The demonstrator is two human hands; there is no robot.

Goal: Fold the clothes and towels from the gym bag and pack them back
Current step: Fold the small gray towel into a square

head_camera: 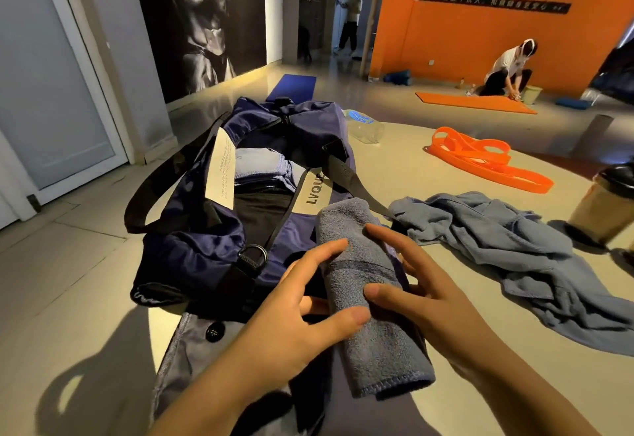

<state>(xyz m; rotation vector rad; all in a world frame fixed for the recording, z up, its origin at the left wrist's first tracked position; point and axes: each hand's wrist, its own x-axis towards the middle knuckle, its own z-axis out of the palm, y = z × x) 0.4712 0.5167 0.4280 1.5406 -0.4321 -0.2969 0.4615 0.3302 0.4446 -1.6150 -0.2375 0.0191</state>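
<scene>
Both hands are closing around a folded grey-blue towel [368,302] that is lying lengthwise in front of the open navy gym bag [206,247], its far end resting against the bag's side. The left hand [302,319] is cupping the towel from its left, thumb pressing on top and fingers [326,250] spread and only loosely curved. The right hand [422,284] is coming from the other side, thumb on the towel and index finger stretched along it, not yet gripping tightly. A pale folded piece [260,168] is already sitting inside the bag, while a crumpled blue cloth [514,250] is waiting unfolded on the floor to the right. To do this step well, the hands should be squeezing evenly from both sides so the layers are staying aligned, then lifting level and sliding the bundle into the opening beside the packed piece, keeping clear of the black strap [356,182]
</scene>
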